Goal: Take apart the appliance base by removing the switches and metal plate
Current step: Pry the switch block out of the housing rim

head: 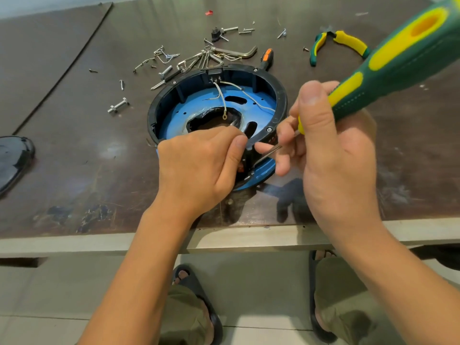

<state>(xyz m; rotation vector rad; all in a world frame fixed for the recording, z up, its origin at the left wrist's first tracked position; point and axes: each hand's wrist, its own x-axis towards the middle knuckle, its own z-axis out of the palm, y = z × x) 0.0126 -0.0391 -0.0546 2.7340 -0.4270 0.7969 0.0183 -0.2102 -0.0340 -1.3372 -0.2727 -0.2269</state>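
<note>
— Screwdriver (398,53) first: our right hand (331,150) wraps round its green-and-yellow handle, thumb laid along it. The thin shaft slants down to the near wall of the base (280,100).
— And our left hand (199,165)?
— It curls over that same near wall, thumb and forefinger pinching the black rim right beside the shaft. Whether something small sits between them we cannot tell.
— Where is the base?
— On the table (74,145), near its front edge, open side up. Inside we see a blue plate (174,113), with white wires (221,95) running from a black block (215,74) at the far rim.
— Beyond it?
— Loose screws (164,56) and a hex key (239,52) just behind, pliers (343,41) to the far right, and a black cover (12,158) well apart at the left edge.
</note>
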